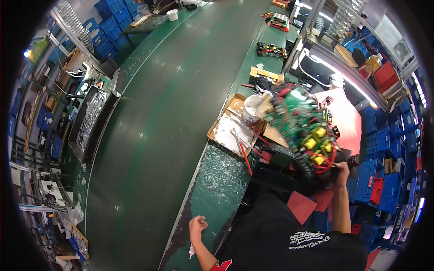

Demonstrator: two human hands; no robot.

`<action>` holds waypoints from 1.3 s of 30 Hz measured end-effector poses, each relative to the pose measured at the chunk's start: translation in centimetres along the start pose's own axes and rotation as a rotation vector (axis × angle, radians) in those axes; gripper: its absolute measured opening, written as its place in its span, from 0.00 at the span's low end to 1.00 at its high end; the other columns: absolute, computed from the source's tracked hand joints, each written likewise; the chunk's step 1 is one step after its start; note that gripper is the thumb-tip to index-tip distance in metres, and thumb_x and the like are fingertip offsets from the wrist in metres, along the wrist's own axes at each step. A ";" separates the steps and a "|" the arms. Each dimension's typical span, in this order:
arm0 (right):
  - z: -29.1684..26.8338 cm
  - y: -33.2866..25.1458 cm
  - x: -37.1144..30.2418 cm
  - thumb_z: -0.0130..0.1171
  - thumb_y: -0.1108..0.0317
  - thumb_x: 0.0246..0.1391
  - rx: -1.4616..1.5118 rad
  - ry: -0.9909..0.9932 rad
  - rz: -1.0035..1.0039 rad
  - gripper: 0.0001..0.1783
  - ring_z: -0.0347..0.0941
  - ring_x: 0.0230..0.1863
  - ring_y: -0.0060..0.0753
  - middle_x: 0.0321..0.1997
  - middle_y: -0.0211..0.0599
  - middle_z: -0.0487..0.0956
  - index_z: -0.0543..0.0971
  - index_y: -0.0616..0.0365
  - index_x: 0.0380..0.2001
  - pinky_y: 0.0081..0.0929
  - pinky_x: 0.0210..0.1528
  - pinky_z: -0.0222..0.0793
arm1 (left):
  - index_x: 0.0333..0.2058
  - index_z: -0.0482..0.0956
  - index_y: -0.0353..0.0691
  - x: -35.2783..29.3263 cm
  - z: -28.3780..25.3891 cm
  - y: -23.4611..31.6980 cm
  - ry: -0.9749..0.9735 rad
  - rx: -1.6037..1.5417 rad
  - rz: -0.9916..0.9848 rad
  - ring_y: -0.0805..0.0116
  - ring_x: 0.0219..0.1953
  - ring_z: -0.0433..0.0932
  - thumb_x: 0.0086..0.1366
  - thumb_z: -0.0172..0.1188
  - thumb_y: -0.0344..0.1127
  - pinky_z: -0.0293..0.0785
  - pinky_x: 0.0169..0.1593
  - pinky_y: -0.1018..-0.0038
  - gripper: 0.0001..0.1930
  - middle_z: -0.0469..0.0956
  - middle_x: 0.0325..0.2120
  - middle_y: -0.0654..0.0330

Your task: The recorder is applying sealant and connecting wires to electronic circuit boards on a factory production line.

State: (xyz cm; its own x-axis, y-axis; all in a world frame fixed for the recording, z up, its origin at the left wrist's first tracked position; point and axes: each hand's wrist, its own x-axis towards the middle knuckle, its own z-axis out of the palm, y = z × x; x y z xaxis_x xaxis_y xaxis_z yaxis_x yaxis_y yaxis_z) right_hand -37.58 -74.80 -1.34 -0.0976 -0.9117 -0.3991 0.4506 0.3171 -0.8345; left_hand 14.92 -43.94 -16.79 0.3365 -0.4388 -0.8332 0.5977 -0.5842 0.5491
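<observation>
At the right, my right hand [342, 175] grips the lower right corner of a large green circuit board [296, 113]. The board is tilted and smeared by motion; yellow coils and red wires show on it. Over the near end of the green bench, my left hand [197, 222] is closed with its fingers curled; what it holds, if anything, is hidden. Beside my left forearm shows a small white nozzle-tipped tube [191, 251], partly covered by the arm. Left of the board stands a cardboard tray [213, 132] with a white tub [252, 108] and red-handled brushes [246, 158].
A wide dark green conveyor belt [149, 122] runs along the left of the bench. More circuit boards [271, 49] lie farther up the bench. A lit metal frame [343, 72] rises at the right, with blue bins [368, 180] below. Red sheets [302, 207] lie near my body.
</observation>
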 end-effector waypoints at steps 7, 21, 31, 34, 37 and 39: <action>21.6 8.8 2.3 0.53 0.64 0.40 -0.259 -0.292 0.611 0.19 0.75 0.41 0.40 0.36 0.42 0.78 0.77 0.64 0.36 0.38 0.50 0.70 | 0.46 0.74 0.32 1.6 4.5 8.9 -0.140 -0.392 0.164 0.61 0.43 0.76 0.64 0.46 0.65 0.70 0.46 0.66 0.35 0.78 0.37 0.55; 25.5 21.9 6.5 0.55 0.57 0.43 -0.884 -0.966 0.620 0.30 0.73 0.40 0.39 0.37 0.48 0.77 0.70 0.68 0.46 0.33 0.43 0.68 | 0.59 0.66 0.40 -1.5 -1.4 8.0 0.187 -0.874 0.287 0.66 0.49 0.72 0.65 0.52 0.54 0.66 0.52 0.66 0.30 0.74 0.50 0.62; 26.0 22.0 8.3 0.56 0.55 0.41 -0.966 -0.949 0.671 0.33 0.74 0.41 0.44 0.37 0.53 0.78 0.71 0.70 0.47 0.35 0.44 0.68 | 0.48 0.75 0.39 1.9 0.2 5.3 0.622 -0.375 0.116 0.76 0.35 0.73 0.64 0.58 0.34 0.69 0.38 0.77 0.15 0.77 0.37 0.65; 26.5 21.2 8.6 0.57 0.54 0.42 -1.008 -0.948 0.665 0.34 0.75 0.40 0.44 0.37 0.53 0.78 0.71 0.70 0.48 0.36 0.44 0.68 | 0.48 0.75 0.40 2.2 0.1 5.5 0.695 -0.225 0.163 0.76 0.33 0.73 0.63 0.59 0.33 0.67 0.37 0.78 0.14 0.76 0.37 0.65; 25.9 22.2 8.8 0.57 0.56 0.42 -1.058 -0.960 0.646 0.33 0.72 0.40 0.40 0.38 0.48 0.77 0.70 0.66 0.50 0.34 0.44 0.67 | 0.46 0.76 0.35 2.4 -0.6 5.4 0.777 -0.032 0.235 0.73 0.33 0.73 0.64 0.58 0.32 0.68 0.36 0.75 0.13 0.76 0.38 0.63; 26.0 22.3 8.7 0.56 0.53 0.42 -1.145 -0.977 0.585 0.34 0.74 0.42 0.48 0.39 0.54 0.78 0.70 0.68 0.49 0.37 0.45 0.68 | 0.43 0.76 0.31 2.3 -0.6 5.5 0.841 0.448 0.559 0.68 0.32 0.73 0.63 0.57 0.31 0.69 0.35 0.71 0.12 0.75 0.35 0.59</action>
State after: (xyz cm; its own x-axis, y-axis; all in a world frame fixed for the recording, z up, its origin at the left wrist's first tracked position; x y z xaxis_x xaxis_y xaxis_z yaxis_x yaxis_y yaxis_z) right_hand -5.32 -82.49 -13.56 0.6161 -0.2694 -0.7402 -0.6878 0.2740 -0.6722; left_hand 19.40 -47.80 -15.75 0.9662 -0.2125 -0.1456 -0.0531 -0.7175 0.6945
